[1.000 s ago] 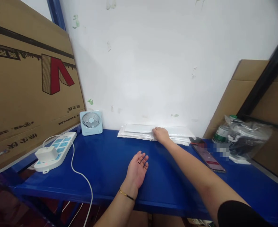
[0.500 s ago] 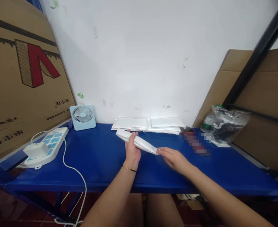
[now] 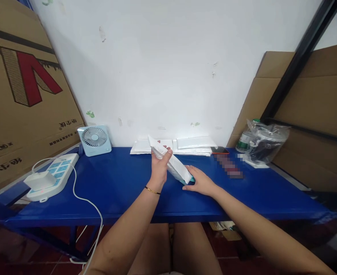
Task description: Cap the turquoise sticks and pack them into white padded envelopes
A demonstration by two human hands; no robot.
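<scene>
A long white paper packet slants over the blue table, its far end raised toward the wall. Wrapped around its upper half is my left hand, thumb on top and fingers behind. My right hand curls around the lower right end, thumb below and fingers above. Between that hand and the packet's edge, a small teal, striped thing shows; most of it is hidden. Flat white packets lie stacked in two piles against the wall, just beyond my hands.
At left stand a light-blue fan, a white power strip with a plug and cable, and a large cardboard box. To the right are a phone, a blurred-out patch, a bottle and a plastic-wrapped black object.
The packet has turned steeper, its far end rising. My right hand has gone from touching its tip to curling around the end, where teal now shows. The view has shifted slightly.
</scene>
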